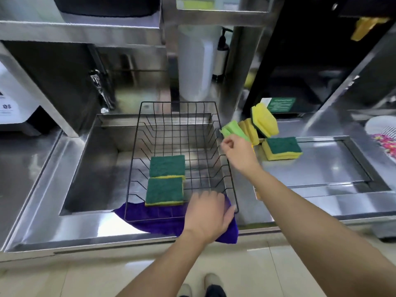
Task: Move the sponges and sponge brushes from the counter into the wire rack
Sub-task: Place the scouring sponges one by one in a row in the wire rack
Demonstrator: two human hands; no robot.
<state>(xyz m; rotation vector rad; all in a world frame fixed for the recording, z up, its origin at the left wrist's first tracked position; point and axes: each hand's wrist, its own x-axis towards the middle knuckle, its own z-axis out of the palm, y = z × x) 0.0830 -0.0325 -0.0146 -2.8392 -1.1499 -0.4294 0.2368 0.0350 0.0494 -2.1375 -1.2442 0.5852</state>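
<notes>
A black wire rack (232,190) sits over the steel sink, with two green-topped yellow sponges (166,181) lying flat inside at its near left. My left hand (209,215) grips the rack's near right corner. My right hand (239,152) holds a light green sponge (232,130) just outside the rack's right rim. On the counter to the right, a yellow sponge (249,130) and a yellow-and-green sponge (264,121) lean on edge. Another green-topped sponge (281,148) lies flat beside them.
A purple cloth (150,217) lies under the rack's near edge on the sink rim. A white cylindrical container (196,67) and a pump bottle (221,54) stand behind the rack. A recessed steel panel (334,161) is on the right, with a white plate (383,131) at the far right.
</notes>
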